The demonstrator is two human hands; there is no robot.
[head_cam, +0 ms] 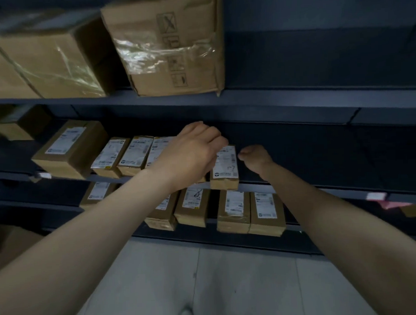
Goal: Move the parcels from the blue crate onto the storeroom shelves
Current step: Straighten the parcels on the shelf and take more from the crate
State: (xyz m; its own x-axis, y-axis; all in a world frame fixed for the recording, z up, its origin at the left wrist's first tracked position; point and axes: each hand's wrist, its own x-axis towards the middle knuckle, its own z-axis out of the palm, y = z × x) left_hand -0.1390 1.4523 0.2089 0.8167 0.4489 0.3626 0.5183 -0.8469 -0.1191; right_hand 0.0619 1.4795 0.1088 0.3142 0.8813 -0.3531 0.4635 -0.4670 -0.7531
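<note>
A small brown parcel point(224, 171) with a white label lies on the middle shelf point(321, 188), its near end at the shelf's front edge. My left hand point(190, 155) reaches over it from the left, fingers curled on the parcel's far left side. My right hand point(256, 159) is just to the right of the parcel with a small gap, fingers curled in and holding nothing. A row of similar labelled parcels point(129, 155) sits to the left on the same shelf. The blue crate is out of view.
Several more parcels point(249, 211) line the shelf below. Two large taped cardboard boxes point(170, 45) stand on the top shelf at left. The middle shelf's right part is dark and bare. A grey tiled floor point(206, 287) lies below.
</note>
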